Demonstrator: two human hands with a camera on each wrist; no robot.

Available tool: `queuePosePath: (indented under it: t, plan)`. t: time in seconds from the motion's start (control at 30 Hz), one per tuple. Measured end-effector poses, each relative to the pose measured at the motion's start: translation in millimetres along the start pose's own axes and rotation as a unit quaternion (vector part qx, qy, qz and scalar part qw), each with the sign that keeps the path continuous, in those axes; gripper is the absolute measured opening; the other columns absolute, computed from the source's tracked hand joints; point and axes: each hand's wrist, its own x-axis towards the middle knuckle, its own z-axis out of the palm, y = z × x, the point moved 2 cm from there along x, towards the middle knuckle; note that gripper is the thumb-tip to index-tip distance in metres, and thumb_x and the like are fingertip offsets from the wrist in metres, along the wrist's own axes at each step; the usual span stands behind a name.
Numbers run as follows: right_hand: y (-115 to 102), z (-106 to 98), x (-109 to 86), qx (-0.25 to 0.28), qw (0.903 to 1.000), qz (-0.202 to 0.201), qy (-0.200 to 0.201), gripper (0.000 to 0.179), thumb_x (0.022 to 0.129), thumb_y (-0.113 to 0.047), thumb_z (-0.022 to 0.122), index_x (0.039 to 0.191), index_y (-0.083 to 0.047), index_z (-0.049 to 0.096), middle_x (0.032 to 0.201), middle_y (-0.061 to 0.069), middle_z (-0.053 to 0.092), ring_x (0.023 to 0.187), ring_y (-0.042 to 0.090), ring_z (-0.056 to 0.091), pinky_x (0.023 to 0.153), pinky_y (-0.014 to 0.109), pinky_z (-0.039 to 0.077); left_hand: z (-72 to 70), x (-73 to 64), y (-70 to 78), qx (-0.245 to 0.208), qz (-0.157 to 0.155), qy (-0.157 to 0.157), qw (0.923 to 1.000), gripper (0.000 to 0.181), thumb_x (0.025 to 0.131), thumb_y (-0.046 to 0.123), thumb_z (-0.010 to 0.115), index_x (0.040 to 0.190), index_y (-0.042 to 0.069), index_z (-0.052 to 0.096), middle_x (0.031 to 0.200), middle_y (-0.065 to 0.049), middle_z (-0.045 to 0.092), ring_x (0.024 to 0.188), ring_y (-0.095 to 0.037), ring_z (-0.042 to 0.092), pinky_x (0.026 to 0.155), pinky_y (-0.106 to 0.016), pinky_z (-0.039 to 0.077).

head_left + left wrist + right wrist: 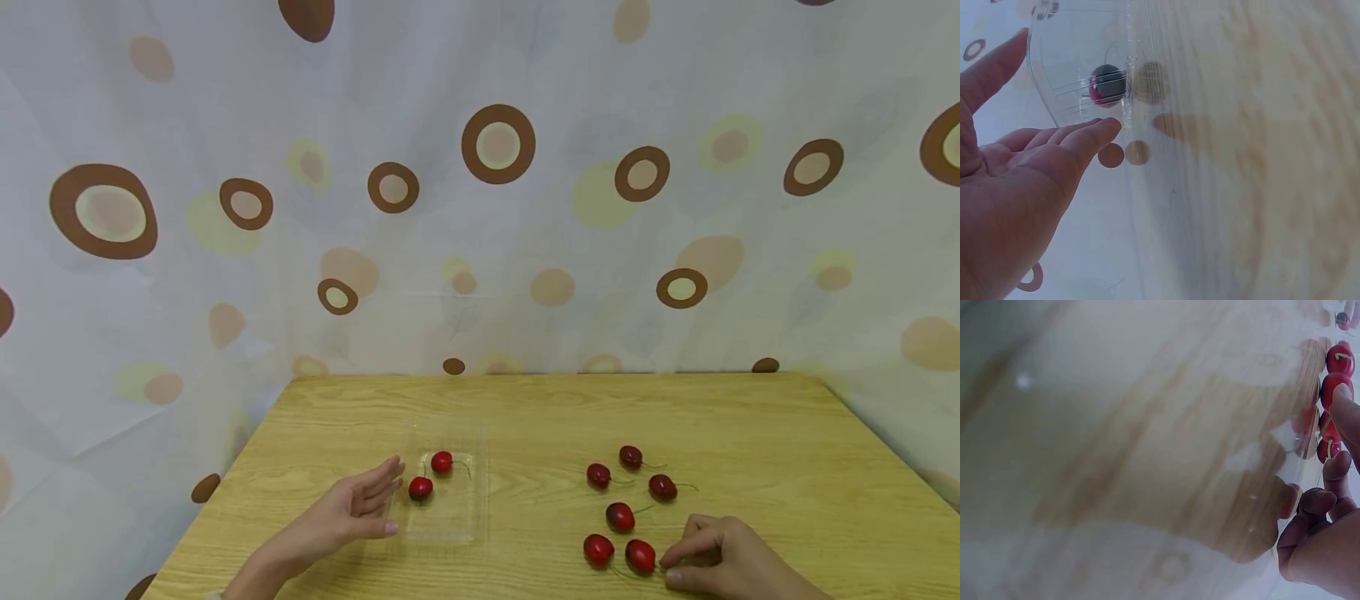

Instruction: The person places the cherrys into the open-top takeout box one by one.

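Observation:
A clear plastic box (468,512) stands left of the middle, with two red cherries lying inside: a nearer cherry (421,488) and a farther cherry (442,462). Along the box's left side is my left hand (337,517), its fingers extended near the wall and the thumb apart. My right hand (731,554) pinches at the stem end of a red cherry (641,557) with thumb and index fingertip. That cherry appears to rest on the table. In the right wrist view the thumb (1349,419) partly covers a cherry (1334,387).
Several more cherries lie loose beside my right hand: a front-left cherry (598,551), a middle cherry (620,517) and darker ones behind, such as a dark cherry (631,457). The wooden table (525,417) meets a patterned curtain (555,233) at the back.

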Motion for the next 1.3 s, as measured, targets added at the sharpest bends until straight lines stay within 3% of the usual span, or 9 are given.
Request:
queuePosePath:
  t: [0.63, 0.8, 1.1, 1.3]
  plan:
    - [-0.8, -1.0, -0.5, 0.003, 1.0, 0.009, -0.004, 0.013, 0.088, -0.016, 0.069, 0.095, -0.012, 0.078, 0.078, -0.001, 0.058, 0.069, 0.016, 0.052, 0.056, 0.025, 0.044, -0.7, 1.2, -0.5, -0.01, -0.005, -0.005, 0.9999, 0.083, 0.094, 0.008, 0.06, 0.152, 0.004, 0.001, 0.157, -0.015, 0.003, 0.141, -0.034, 0.008, 0.108, -0.04, 0.029]
    - [-3.6, -1.8, -1.2, -0.002, 0.9999, 0.01, 0.012, 0.013, 0.087, -0.017, 0.069, 0.095, -0.012, 0.078, 0.08, 0.0, 0.06, 0.072, 0.015, 0.054, 0.058, 0.025, 0.046, -0.8, 0.9, -0.2, -0.007, -0.006, -0.002, 1.0, 0.083, 0.094, 0.009, 0.06, 0.153, 0.005, 0.002, 0.157, -0.015, 0.004, 0.141, -0.033, 0.009, 0.108, -0.04, 0.028]
    - [-14.5, -5.1, -0.3, -0.013, 0.9992, -0.024, 0.03, 0.012, 0.086, -0.016, 0.07, 0.093, -0.01, 0.078, 0.079, -0.001, 0.062, 0.07, 0.016, 0.055, 0.056, 0.026, 0.045, -0.6, 0.1, 1.0, -0.002, -0.001, -0.001, 1.0, 0.083, 0.094, 0.008, 0.06, 0.152, 0.004, 0.002, 0.157, -0.015, 0.003, 0.141, -0.034, 0.009, 0.108, -0.04, 0.027]
    - [-25.0, -6.2, 5.1, -0.026, 0.9985, -0.017, 0.044, 0.013, 0.085, -0.02, 0.071, 0.093, -0.012, 0.078, 0.078, -0.001, 0.061, 0.069, 0.016, 0.053, 0.056, 0.026, 0.044, -1.1, 0.9, 0.6, -0.001, -0.003, 0.001, 1.0, 0.083, 0.094, 0.008, 0.061, 0.152, 0.004, 0.002, 0.157, -0.015, 0.004, 0.141, -0.034, 0.009, 0.109, -0.042, 0.025]
